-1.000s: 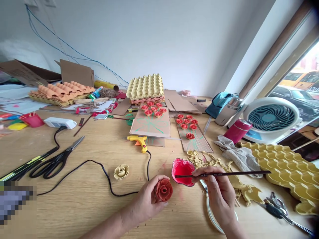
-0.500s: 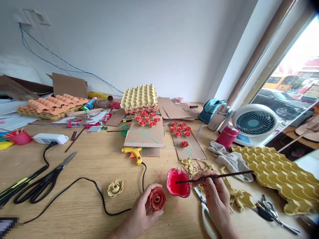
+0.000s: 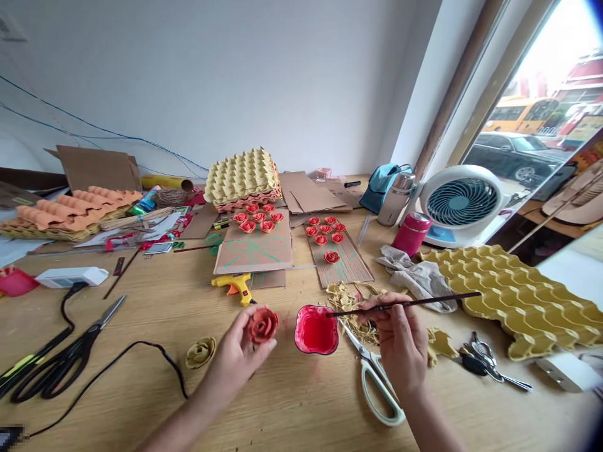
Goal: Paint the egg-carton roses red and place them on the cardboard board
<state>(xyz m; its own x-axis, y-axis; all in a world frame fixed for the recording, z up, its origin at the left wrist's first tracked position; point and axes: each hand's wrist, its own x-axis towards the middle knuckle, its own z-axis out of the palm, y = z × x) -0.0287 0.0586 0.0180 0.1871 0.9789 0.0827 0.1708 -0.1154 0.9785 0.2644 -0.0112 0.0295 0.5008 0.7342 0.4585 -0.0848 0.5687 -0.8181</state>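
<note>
My left hand [image 3: 242, 345] is closed around a red-painted rose [image 3: 262, 326], its petals turned up toward me. In my right hand [image 3: 400, 333] is a dark paintbrush [image 3: 419, 302], held nearly level with its tip at the right rim of a small bowl of red paint [image 3: 316, 331]. The bowl stands on the table between both hands. Left of my left hand lies an unpainted, yellowish rose [image 3: 201, 353]. White-handled scissors [image 3: 377, 383] rest beside my right hand, near a heap of yellowish pulp scraps [image 3: 351, 307].
Red roses sit on two cardboard pieces [image 3: 254, 248]. A yellow glue gun [image 3: 234, 285] and black scissors [image 3: 70, 358] lie to the left. Stacked egg trays [image 3: 242, 176] stand behind. At right are a fan [image 3: 461, 204], a yellow egg tray [image 3: 513, 295] and keys [image 3: 485, 361].
My view has swung right, shifting things leftward. The rose in my left hand is farther from the bowl, and the brush tip has moved from inside the bowl to its right rim.
</note>
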